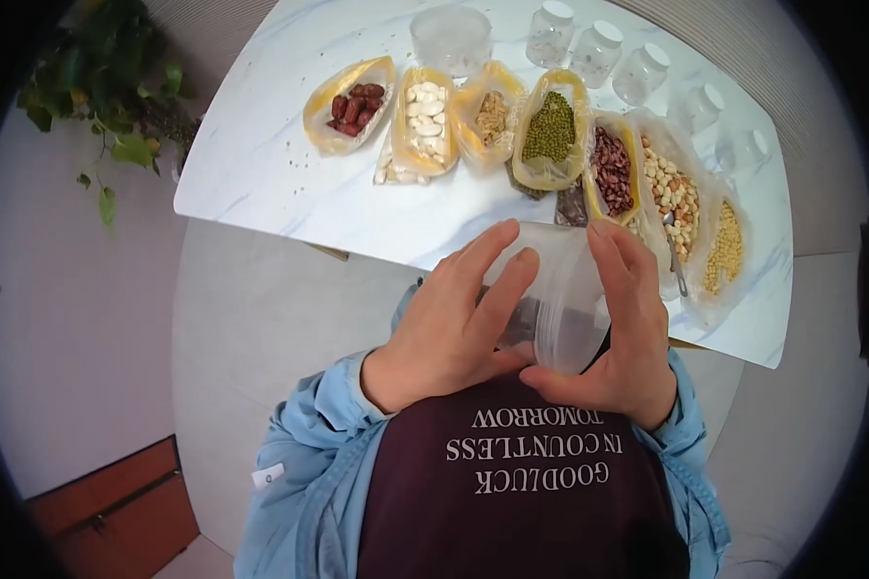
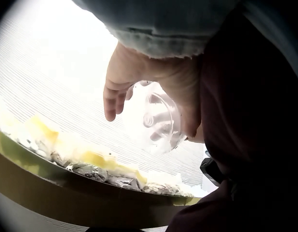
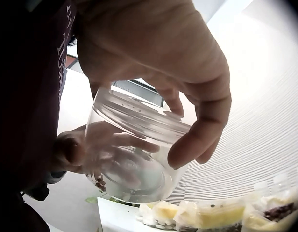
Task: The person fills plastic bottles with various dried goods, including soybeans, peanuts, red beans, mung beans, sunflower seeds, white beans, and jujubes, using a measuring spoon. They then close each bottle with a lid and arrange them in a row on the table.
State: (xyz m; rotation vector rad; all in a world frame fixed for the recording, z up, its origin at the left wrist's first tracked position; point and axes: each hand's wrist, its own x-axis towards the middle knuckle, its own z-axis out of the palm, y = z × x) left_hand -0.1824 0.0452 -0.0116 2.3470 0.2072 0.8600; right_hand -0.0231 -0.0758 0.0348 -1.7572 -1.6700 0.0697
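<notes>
Clear plastic tub (image 1: 560, 265): we saw it held between both hands, in front of the shirt and just off the table's near edge. At far left, leafy greenery (image 1: 106, 106) hung above a reddish-brown cabinet (image 1: 130, 511). A small white label (image 1: 268, 475) on the blue sleeve (image 1: 309, 425) bore a mark too small for us to read. The white, grey-veined table (image 1: 246, 188) stood on a pale floor (image 1: 251, 318) and carried a row of open bags (image 1: 550, 130) of dried foods, with lidded jars (image 1: 597, 53) behind. Our left hand (image 1: 444, 323) reached in from the left, fingers spread and bent round the tub. Upside down in the head view, the maroon shirt (image 1: 521, 531) read "GOODLUCK IN COUNTLESS TOMORROW". Our right hand (image 1: 635, 333) came from the right, its fingers and thumb gripping the tub's ribbed end. We could read no brand on the tub.
</notes>
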